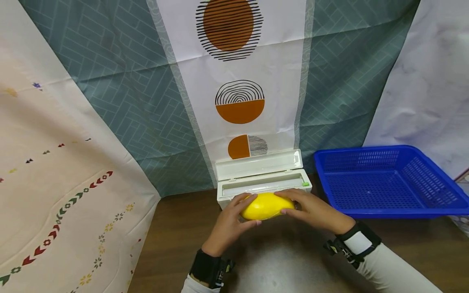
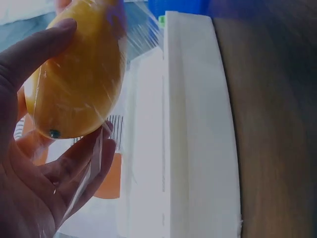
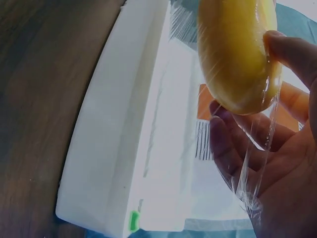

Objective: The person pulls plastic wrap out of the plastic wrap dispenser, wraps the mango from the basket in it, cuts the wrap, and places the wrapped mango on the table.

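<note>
Head view: holding a yellow fruit (image 1: pixel 269 206) by its two ends over a brown surface (image 1: pixel 176 236), between left hand (image 1: pixel 228 224) and right hand (image 1: pixel 311 209), just on the near side of a white box (image 1: pixel 224 199). With both hands partly curled, thumbs to the fruit and other fingers toward its far side, gripping it together with clear film (image 3: pixel 247 196). Seen from both wrists: film stretched glossy over the fruit, then crumpling into loose folds past the fingers and across the palms. Beyond the hands, in the box: a white roll (image 1: pixel 265 186) in front of a raised lid (image 1: pixel 258 165), with a green tab (image 1: pixel 305 184) toward the right hand's end. Done, by all appearances: drawing out a length of film and covering at least part of the fruit. Left to do, judging by the slack: gathering the folds, pressing them snug, and probably lowering the lid. No sure telling, from these angles, of a cut between film and roll, nor of full cover all around. Off to the right of the right hand: a blue basket (image 1: pixel 397 213), well apart from the wrapping.
</note>
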Demonstrator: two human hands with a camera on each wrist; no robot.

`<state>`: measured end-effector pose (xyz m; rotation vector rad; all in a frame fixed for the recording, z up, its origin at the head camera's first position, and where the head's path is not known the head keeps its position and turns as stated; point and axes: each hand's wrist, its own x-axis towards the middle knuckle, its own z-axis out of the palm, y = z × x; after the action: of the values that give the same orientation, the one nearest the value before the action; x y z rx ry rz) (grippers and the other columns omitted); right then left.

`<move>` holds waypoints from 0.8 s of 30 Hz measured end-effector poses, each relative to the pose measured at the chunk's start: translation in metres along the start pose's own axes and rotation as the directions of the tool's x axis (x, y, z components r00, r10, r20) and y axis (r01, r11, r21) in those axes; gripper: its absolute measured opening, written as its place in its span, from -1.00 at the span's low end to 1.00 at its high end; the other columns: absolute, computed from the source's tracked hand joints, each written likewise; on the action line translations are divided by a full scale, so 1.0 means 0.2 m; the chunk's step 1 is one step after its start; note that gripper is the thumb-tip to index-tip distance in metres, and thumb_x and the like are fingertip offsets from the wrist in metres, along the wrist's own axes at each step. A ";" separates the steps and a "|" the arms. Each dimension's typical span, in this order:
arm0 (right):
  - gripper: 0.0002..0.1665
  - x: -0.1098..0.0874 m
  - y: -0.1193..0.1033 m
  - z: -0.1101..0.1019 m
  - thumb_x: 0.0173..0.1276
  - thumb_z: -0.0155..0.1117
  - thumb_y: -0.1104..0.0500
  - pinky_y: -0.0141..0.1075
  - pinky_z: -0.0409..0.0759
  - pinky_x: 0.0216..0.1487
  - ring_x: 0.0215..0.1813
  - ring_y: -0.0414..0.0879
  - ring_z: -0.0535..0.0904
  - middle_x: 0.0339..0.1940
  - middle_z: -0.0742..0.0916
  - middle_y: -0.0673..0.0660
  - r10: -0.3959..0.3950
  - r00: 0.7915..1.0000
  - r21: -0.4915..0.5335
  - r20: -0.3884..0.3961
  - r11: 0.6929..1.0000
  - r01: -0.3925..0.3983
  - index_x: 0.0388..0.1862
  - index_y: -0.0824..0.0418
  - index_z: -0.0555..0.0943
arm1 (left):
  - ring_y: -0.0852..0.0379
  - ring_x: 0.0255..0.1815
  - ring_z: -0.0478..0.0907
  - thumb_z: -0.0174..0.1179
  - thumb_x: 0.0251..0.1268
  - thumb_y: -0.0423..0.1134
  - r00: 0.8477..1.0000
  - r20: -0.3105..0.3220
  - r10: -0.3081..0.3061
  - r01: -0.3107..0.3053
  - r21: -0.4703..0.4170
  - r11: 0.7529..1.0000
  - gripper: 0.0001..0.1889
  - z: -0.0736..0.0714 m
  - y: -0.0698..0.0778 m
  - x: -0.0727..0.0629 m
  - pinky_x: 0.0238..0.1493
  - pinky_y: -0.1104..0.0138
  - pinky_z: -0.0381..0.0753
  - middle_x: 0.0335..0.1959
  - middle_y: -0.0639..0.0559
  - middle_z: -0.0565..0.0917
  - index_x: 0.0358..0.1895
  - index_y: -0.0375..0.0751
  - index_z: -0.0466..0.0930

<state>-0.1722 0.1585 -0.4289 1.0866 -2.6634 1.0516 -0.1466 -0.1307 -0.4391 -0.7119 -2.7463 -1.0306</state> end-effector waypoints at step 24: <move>-0.39 0.05 -0.05 -0.04 0.44 0.32 0.07 -0.15 0.57 0.29 0.31 -0.11 0.52 0.37 0.61 -0.01 -0.023 0.982 0.007 -0.188 1.000 0.025 0.45 -0.05 0.46 | -0.05 0.38 0.47 0.50 0.11 -0.05 0.983 -0.138 0.124 -0.112 0.093 0.989 -0.23 -0.11 0.09 0.08 0.33 0.06 0.55 0.45 -0.02 0.43 0.46 0.20 0.42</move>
<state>-0.1753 0.1533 -0.4137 0.9661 -2.4941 1.1044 -0.1542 -0.1268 -0.4080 -0.7466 -2.5742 -0.8975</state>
